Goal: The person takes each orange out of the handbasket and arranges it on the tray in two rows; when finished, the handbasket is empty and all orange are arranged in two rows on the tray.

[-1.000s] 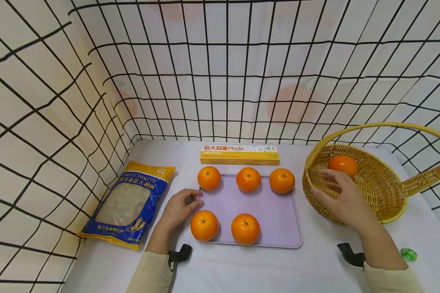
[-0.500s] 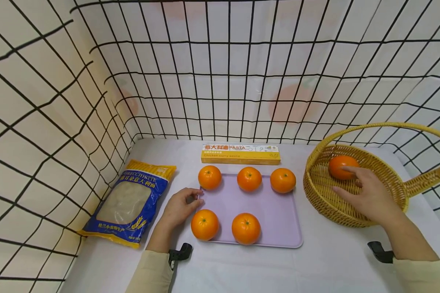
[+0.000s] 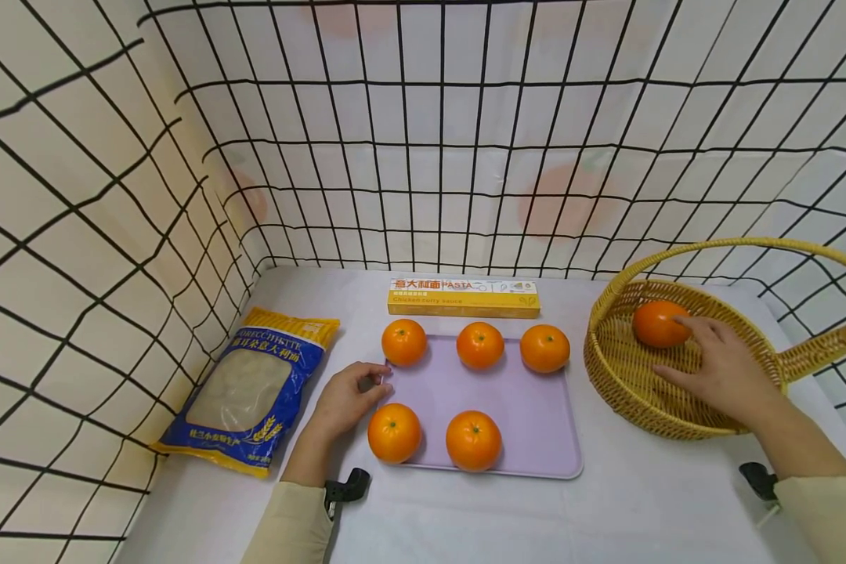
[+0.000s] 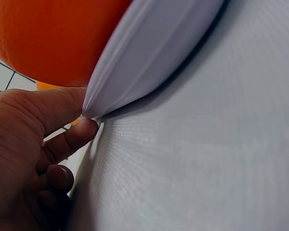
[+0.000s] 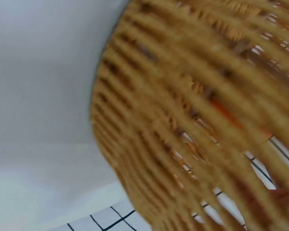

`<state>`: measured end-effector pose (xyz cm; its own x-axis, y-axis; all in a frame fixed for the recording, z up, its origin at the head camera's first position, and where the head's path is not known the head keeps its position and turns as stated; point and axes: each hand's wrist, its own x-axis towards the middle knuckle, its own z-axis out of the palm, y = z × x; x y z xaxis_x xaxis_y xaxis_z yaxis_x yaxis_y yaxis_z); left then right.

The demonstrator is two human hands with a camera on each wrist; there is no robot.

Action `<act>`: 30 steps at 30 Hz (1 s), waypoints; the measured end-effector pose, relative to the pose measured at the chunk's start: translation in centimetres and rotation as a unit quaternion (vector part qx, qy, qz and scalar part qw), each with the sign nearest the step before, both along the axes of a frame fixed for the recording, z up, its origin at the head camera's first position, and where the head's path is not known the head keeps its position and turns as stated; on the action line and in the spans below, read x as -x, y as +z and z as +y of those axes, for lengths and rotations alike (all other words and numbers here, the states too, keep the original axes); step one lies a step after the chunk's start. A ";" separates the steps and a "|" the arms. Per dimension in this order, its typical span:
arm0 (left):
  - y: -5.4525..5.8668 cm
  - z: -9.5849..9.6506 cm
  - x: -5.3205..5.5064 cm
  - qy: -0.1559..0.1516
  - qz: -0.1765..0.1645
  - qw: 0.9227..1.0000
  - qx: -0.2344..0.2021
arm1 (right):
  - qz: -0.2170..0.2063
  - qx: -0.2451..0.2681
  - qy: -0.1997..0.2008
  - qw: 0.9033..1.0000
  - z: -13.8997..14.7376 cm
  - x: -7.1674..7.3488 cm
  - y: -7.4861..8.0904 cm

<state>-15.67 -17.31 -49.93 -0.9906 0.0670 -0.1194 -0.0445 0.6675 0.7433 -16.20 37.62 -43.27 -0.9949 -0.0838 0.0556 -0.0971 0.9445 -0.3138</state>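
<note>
My left hand (image 3: 349, 398) pinches the left rim of a lilac tray (image 3: 489, 403) between thumb and finger; the left wrist view shows the thumb on the tray edge (image 4: 144, 53). Several oranges sit on or at the edges of the tray, one orange (image 3: 394, 433) close by this hand. Over the right part of a yellow wicker basket (image 3: 648, 407) is my right hand (image 3: 726, 372), thumb and fingers spread apart. Its fingertips are right at the side of an orange-red fruit (image 3: 659, 323) inside. In the right wrist view the woven basket wall (image 5: 173, 120) hides this hand.
A yellow and white pasta box (image 3: 463, 298) lies behind the tray. On the left is a blue and yellow pasta bag (image 3: 243, 392). Black wire grid (image 3: 458, 157) encloses the table at the back and sides. The basket's tall handle (image 3: 747, 241) arches above it.
My right hand has moved right across the basket, from left of the fruit to its right side. The left hand stays at the tray rim.
</note>
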 end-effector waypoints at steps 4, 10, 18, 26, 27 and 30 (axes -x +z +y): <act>0.0 0.0 0.0 -0.001 0.002 1.000 0.003 | 0.008 -0.003 0.004 1.000 0.6 0.5 -0.4; -0.2 -0.1 0.0 -0.001 0.003 1.000 0.005 | 0.008 -0.003 -0.004 1.000 0.9 1.4 -0.7; -0.2 -0.2 -0.1 -0.002 0.005 1.000 0.002 | -0.001 0.004 -0.013 1.000 1.3 2.4 -1.4; -0.1 -0.1 0.0 -0.005 0.013 1.000 0.002 | -0.009 0.017 -0.030 0.999 1.0 3.1 -1.7; -0.1 -0.1 0.0 -0.005 0.012 1.000 0.001 | -0.010 0.020 -0.032 0.999 1.0 3.2 -1.7; 0.0 0.0 0.0 -0.004 0.011 1.000 0.003 | -0.012 0.029 -0.041 0.999 0.8 3.5 -1.9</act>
<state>-15.65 -17.35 -49.94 -0.9923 0.0753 -0.0979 -0.0221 0.6717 0.7405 -19.65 38.45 -45.14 -0.9994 0.0010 0.0340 -0.0116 0.9291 -0.3697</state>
